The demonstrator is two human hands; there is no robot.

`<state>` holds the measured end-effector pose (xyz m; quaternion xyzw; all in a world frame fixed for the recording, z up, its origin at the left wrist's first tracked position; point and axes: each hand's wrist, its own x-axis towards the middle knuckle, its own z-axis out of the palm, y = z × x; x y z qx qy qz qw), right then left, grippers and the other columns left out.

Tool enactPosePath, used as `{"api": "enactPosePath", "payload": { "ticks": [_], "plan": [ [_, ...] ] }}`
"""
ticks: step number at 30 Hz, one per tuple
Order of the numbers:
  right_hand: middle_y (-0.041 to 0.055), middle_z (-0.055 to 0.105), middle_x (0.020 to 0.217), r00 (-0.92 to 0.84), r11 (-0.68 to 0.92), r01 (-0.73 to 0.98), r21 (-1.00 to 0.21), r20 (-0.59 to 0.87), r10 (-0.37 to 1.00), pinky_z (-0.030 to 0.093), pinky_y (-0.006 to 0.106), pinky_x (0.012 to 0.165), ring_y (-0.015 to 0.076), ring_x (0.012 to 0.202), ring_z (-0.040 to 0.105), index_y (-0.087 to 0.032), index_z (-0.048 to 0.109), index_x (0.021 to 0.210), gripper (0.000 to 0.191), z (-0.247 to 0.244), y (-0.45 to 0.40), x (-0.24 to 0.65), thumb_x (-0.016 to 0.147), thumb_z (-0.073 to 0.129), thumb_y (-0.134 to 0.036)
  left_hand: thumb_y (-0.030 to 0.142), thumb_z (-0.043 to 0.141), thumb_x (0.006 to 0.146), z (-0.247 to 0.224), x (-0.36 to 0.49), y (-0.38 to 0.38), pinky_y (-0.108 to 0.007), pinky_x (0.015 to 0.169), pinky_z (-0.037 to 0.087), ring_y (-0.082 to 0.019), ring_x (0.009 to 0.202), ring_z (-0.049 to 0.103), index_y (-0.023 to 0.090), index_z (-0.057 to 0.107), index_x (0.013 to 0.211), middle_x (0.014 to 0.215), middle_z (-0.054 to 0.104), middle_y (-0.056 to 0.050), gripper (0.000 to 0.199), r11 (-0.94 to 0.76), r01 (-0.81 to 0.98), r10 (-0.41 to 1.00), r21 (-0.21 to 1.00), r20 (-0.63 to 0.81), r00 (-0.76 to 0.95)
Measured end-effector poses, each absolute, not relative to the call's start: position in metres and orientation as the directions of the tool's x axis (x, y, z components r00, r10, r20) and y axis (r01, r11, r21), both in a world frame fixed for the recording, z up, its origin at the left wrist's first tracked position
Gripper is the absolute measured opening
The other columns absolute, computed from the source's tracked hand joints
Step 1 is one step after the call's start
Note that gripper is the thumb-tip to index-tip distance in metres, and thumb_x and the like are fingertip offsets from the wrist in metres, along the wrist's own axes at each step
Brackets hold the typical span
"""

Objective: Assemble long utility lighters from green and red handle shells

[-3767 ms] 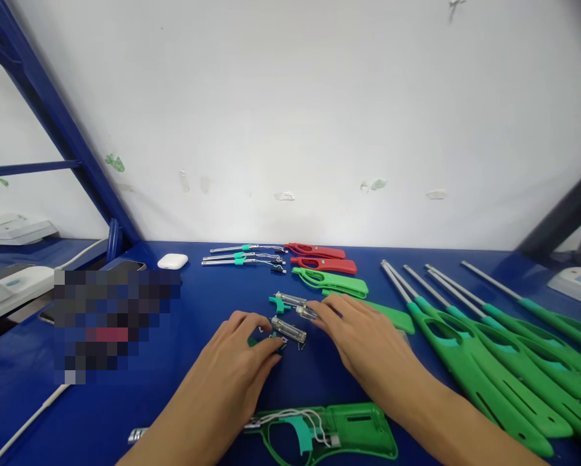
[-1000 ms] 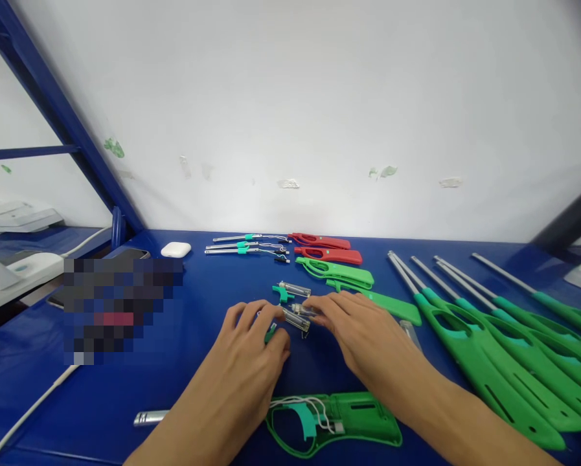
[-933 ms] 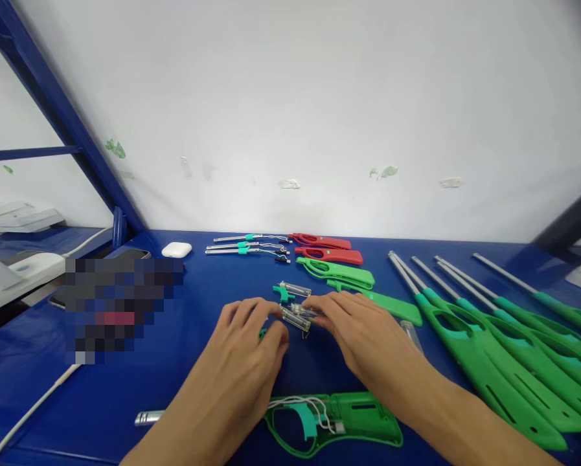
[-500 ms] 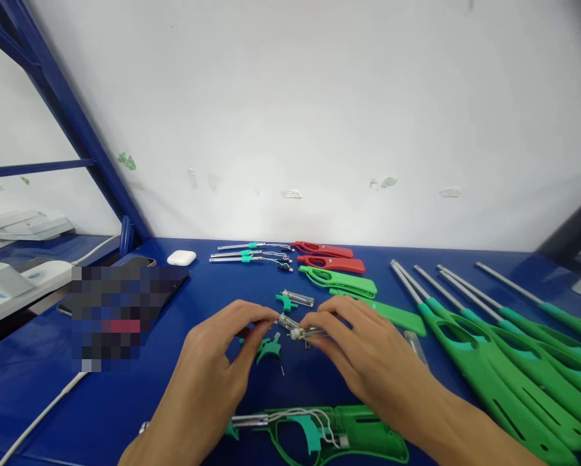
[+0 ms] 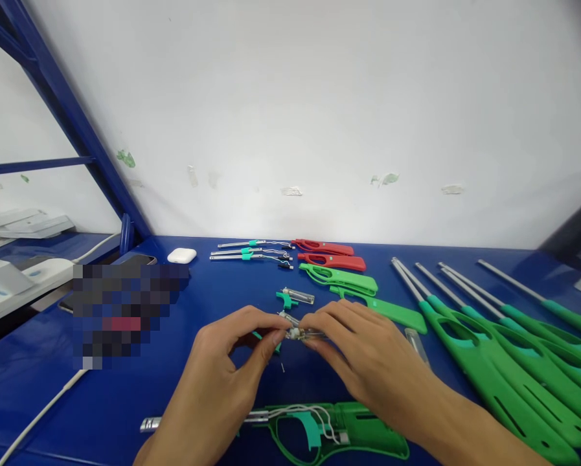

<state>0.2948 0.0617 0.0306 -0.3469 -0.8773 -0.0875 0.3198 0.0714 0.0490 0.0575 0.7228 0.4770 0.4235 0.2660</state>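
My right hand (image 5: 368, 356) pinches a clear lighter fuel tank (image 5: 313, 334), its valve end pointing left. At that valve, the fingertips of my left hand (image 5: 227, 369) are closed; whatever they grip is too small or hidden to make out. A second clear tank (image 5: 289, 317) lies just behind, partly covered by my fingers. Beyond it are a teal trigger (image 5: 286, 300) and another fuel tank (image 5: 300, 296). Teal pieces (image 5: 276, 348) show beside my left thumb, near a thin pin (image 5: 283, 367). Below my hands lies an opened green lighter half (image 5: 368, 430) with wires, trigger and metal tube.
Green long-neck lighters (image 5: 494, 388) lie along the right. Red casings (image 5: 331, 262), light green casings (image 5: 341, 279) and metal tubes with wires (image 5: 246, 257) sit at the back. A white earphone case (image 5: 182, 255), blurred dark objects and a white cable (image 5: 42, 417) are left.
My left hand has moved slightly right, bringing its pinched fingertips to the valve end of the fuel tank in my right hand. More of the teal pieces is now covered.
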Motion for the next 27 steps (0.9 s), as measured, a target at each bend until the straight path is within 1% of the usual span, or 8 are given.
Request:
{"api": "enactPosePath", "payload": {
  "ticks": [3, 8, 13, 17, 19, 23, 27],
  "plan": [
    [0.0013, 0.074, 0.101, -0.562, 0.752, 0.656, -0.065, 0.623, 0.544, 0.053, 0.039, 0.075, 0.0237, 0.086, 0.07, -0.024, 0.059, 0.119, 0.012, 0.031, 0.061, 0.294, 0.114, 0.049, -0.022, 0.031, 0.068, 0.1, 0.057, 0.072, 0.047, -0.023, 0.069, 0.058, -0.016, 0.077, 0.073, 0.031, 0.083, 0.1, 0.089, 0.081, 0.004, 0.015, -0.388, 0.473, 0.92, 0.791, 0.364, 0.147],
    [0.0011, 0.074, 0.102, -0.565, 0.751, 0.655, -0.083, 0.605, 0.561, 0.053, 0.039, 0.075, 0.024, 0.086, 0.07, -0.024, 0.06, 0.119, 0.012, 0.032, 0.062, 0.293, 0.113, 0.05, -0.022, 0.032, 0.068, 0.1, 0.058, 0.075, 0.045, -0.022, 0.066, 0.056, -0.014, 0.072, 0.07, 0.03, 0.08, 0.1, 0.089, 0.079, 0.004, 0.012, -0.359, 0.436, 0.933, 0.825, 0.325, 0.153],
    [0.0016, 0.073, 0.102, -0.565, 0.748, 0.659, -0.071, 0.61, 0.555, 0.054, 0.04, 0.075, 0.0244, 0.086, 0.07, -0.023, 0.059, 0.121, 0.011, 0.032, 0.062, 0.293, 0.112, 0.052, -0.021, 0.031, 0.068, 0.099, 0.061, 0.076, 0.048, -0.02, 0.067, 0.055, -0.013, 0.072, 0.067, 0.029, 0.076, 0.092, 0.083, 0.075, 0.006, 0.011, -0.335, 0.368, 0.942, 0.867, 0.294, 0.163],
    [0.002, 0.072, 0.101, -0.583, 0.752, 0.656, -0.062, 0.592, 0.557, 0.055, 0.04, 0.076, 0.024, 0.084, 0.067, -0.022, 0.06, 0.119, 0.012, 0.033, 0.061, 0.294, 0.11, 0.054, -0.017, 0.029, 0.066, 0.1, 0.061, 0.078, 0.045, -0.021, 0.065, 0.053, -0.013, 0.071, 0.063, 0.027, 0.071, 0.089, 0.082, 0.069, 0.005, 0.012, -0.329, 0.344, 0.943, 0.879, 0.287, 0.168],
    [0.0027, 0.072, 0.099, -0.605, 0.756, 0.654, -0.021, 0.587, 0.539, 0.054, 0.041, 0.075, 0.0239, 0.083, 0.065, -0.02, 0.062, 0.118, 0.016, 0.033, 0.061, 0.294, 0.107, 0.054, -0.011, 0.029, 0.065, 0.1, 0.059, 0.08, 0.043, -0.021, 0.061, 0.05, -0.012, 0.068, 0.057, 0.025, 0.067, 0.085, 0.079, 0.064, 0.005, 0.016, -0.335, 0.336, 0.941, 0.88, 0.294, 0.168],
    [0.0043, 0.073, 0.094, -0.672, 0.768, 0.632, 0.1, 0.564, 0.48, 0.053, 0.041, 0.072, 0.0237, 0.08, 0.063, -0.012, 0.067, 0.12, 0.034, 0.032, 0.057, 0.294, 0.098, 0.047, 0.003, 0.031, 0.06, 0.101, 0.056, 0.084, 0.04, -0.021, 0.057, 0.043, -0.012, 0.066, 0.049, 0.024, 0.058, 0.079, 0.074, 0.054, 0.005, 0.023, -0.321, 0.32, 0.944, 0.891, 0.273, 0.186],
    [0.0067, 0.076, 0.093, -0.675, 0.731, 0.647, 0.217, 0.608, 0.417, 0.055, 0.04, 0.075, 0.0238, 0.079, 0.065, -0.005, 0.07, 0.124, 0.044, 0.029, 0.053, 0.29, 0.092, 0.042, 0.008, 0.03, 0.058, 0.101, 0.051, 0.086, 0.04, -0.022, 0.056, 0.04, -0.012, 0.063, 0.042, 0.025, 0.045, 0.073, 0.07, 0.046, 0.006, 0.031, -0.313, 0.34, 0.948, 0.887, 0.27, 0.17]
  ]
}}
